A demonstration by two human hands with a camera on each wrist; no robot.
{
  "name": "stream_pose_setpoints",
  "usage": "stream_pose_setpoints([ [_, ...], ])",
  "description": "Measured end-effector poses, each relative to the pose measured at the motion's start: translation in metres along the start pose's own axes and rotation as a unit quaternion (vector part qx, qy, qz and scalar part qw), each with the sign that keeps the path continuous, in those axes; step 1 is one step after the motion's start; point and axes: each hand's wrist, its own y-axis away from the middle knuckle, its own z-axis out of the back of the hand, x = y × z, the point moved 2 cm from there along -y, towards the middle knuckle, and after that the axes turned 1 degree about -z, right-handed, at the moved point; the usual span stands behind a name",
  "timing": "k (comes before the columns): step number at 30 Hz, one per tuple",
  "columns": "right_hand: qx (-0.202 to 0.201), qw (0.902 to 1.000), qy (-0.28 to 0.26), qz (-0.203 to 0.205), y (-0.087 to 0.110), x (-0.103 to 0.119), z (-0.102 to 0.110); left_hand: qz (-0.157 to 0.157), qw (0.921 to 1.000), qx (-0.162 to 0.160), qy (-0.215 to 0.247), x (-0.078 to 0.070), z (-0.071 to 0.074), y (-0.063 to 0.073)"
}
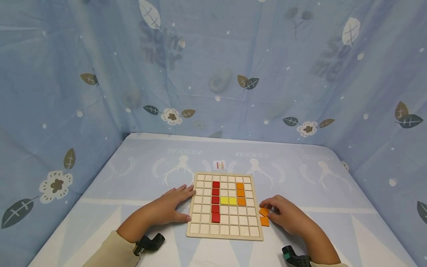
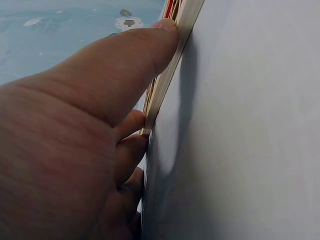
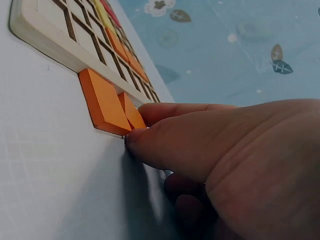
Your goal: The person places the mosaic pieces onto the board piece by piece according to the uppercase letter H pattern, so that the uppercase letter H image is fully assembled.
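Observation:
A wooden grid board (image 1: 224, 236) lies flat on the table, with a column of several red tiles (image 1: 215, 200), two yellow tiles (image 1: 228, 200) and three orange tiles (image 1: 240, 193) in its cells. My left hand (image 1: 166, 208) rests at the board's left edge; its thumb (image 2: 162, 37) presses the wooden side and the fingers stay spread. Just off the right edge, my right hand (image 1: 285, 214) pinches a tilted orange tile (image 1: 264, 211) between thumb and finger. Another loose orange tile (image 3: 102, 102) lies nearer to me, right beside it and against the board.
A small printed card (image 1: 219, 165) with a coloured grid pattern lies beyond the board's far edge. Patterned blue curtains (image 1: 213, 66) hang behind and at both sides of the cloth-covered table (image 1: 333, 226). Black wrist cameras (image 1: 151, 243) sit below both hands.

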Motion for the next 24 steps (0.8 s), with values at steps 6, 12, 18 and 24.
stream_pose_setpoints([
  [6, -0.001, 1.0, 0.002, 0.0, -0.0011, -0.0004, 0.002, -0.001, 1.0, -0.003, -0.002, 0.0003, 0.0008, -0.0009],
  [12, -0.004, 0.9999, -0.014, -0.007, -0.0014, -0.0014, -0.0006, 0.001, 1.0, -0.001, 0.001, -0.0001, 0.0004, -0.0001],
  [18, -0.032, 0.9991, -0.024, -0.013, -0.0011, -0.0037, -0.004, -0.001, 1.0, 0.0, 0.001, -0.0009, 0.0003, 0.0011],
  [24, -0.062, 0.9977, -0.024, -0.017, -0.0031, -0.0003, -0.0032, -0.004, 1.0, -0.001, 0.001, -0.001, 0.0009, 0.0005],
])
